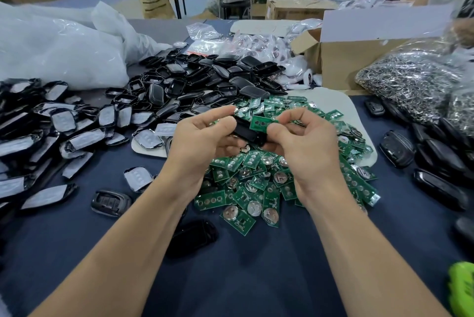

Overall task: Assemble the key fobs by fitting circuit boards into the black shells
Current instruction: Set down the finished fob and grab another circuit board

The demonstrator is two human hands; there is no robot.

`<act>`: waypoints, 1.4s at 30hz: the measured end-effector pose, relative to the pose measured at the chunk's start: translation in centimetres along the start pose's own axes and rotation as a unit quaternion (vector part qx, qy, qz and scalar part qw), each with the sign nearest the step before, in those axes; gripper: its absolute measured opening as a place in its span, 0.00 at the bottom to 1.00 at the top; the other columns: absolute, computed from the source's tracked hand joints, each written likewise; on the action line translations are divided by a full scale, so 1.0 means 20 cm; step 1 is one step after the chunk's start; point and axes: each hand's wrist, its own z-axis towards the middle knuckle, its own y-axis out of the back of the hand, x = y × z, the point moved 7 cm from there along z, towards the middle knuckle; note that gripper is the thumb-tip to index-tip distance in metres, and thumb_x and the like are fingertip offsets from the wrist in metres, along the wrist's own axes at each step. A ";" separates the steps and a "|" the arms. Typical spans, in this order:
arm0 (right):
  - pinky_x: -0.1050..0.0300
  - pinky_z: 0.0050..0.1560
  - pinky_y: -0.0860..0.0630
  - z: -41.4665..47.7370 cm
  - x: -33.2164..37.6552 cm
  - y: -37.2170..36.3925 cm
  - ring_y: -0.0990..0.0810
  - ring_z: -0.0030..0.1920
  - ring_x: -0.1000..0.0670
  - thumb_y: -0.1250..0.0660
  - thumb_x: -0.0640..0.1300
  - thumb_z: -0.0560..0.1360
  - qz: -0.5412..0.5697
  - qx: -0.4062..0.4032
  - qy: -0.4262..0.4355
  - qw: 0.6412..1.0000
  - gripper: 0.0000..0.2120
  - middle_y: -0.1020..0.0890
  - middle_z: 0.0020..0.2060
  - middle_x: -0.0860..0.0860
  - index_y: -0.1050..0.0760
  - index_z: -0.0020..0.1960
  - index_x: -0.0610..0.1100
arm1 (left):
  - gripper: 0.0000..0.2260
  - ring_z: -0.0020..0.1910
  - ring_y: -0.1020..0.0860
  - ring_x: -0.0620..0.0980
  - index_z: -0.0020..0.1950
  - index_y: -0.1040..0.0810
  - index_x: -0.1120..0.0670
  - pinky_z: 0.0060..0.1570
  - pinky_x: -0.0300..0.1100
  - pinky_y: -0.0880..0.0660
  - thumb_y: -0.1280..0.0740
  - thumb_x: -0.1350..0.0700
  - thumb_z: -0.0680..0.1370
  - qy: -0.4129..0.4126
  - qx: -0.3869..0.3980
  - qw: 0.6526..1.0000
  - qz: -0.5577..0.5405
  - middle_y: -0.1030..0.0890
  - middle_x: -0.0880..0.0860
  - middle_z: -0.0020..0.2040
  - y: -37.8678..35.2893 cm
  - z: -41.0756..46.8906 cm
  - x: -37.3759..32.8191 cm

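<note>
Nearest us, the matte dark blue surface (256, 278) carries a bright green ridged object (461, 288), cut off at the near right corner; we cannot tell what it is. A glossy black oval casing (191, 238) lies near, left of centre, too blurred to make out.

Above the middle of the surface, the left hand (202, 137) curls its fingers round a black shell (243, 130), a shiny rectangular frame. The right hand (302, 142) pinches a flat green circuit board (261, 123) between thumb and forefinger, at the shell's far right rim. The palms hide most of the shell, so we cannot tell whether the board is seated.

Beneath the hands lies a heap of boards (256, 188), green rectangles with round silver discs. To the left, film-covered pieces (64, 124) lie scattered. Farther off gleams a pile of empty shells (205, 80).

Far left we see a crumpled white plastic bag (59, 52). Far right are a brown cardboard box (359, 60) and a clear bag of metal rings (410, 85), partly out of frame.
</note>
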 end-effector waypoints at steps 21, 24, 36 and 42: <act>0.65 0.37 0.28 -0.03 0.10 -0.04 0.23 0.33 0.58 0.29 0.38 0.76 -0.194 0.013 0.162 0.967 0.09 0.19 0.34 0.61 0.22 0.45 0.53 | 0.15 0.42 0.12 0.54 0.64 0.17 0.60 0.46 0.46 0.15 0.27 0.66 0.77 -0.024 0.006 0.985 0.173 0.12 0.55 0.47 -0.03 -0.02 0.04; 0.67 0.40 0.25 -0.04 0.11 -0.05 0.20 0.37 0.58 0.27 0.39 0.76 -0.227 0.019 0.179 0.957 0.08 0.17 0.35 0.60 0.20 0.46 0.52 | 0.14 0.42 0.12 0.51 0.61 0.14 0.56 0.46 0.44 0.15 0.27 0.65 0.77 -0.034 0.024 0.982 0.186 0.11 0.52 0.45 -0.04 -0.03 0.03; 0.65 0.42 0.23 -0.02 0.09 -0.04 0.18 0.38 0.58 0.26 0.36 0.74 -0.200 0.033 0.158 0.966 0.12 0.17 0.36 0.59 0.20 0.42 0.53 | 0.19 0.39 0.13 0.52 0.44 0.12 0.42 0.43 0.42 0.15 0.29 0.69 0.76 -0.043 0.039 0.981 0.188 0.11 0.52 0.41 -0.06 -0.04 0.01; 0.55 0.43 0.19 -0.02 0.08 -0.04 0.19 0.37 0.56 0.26 0.37 0.74 -0.194 0.034 0.150 0.969 0.10 0.16 0.36 0.57 0.19 0.43 0.53 | 0.13 0.39 0.12 0.53 0.58 0.13 0.57 0.44 0.44 0.15 0.27 0.68 0.75 -0.031 0.029 0.983 0.180 0.11 0.53 0.43 -0.04 -0.03 0.04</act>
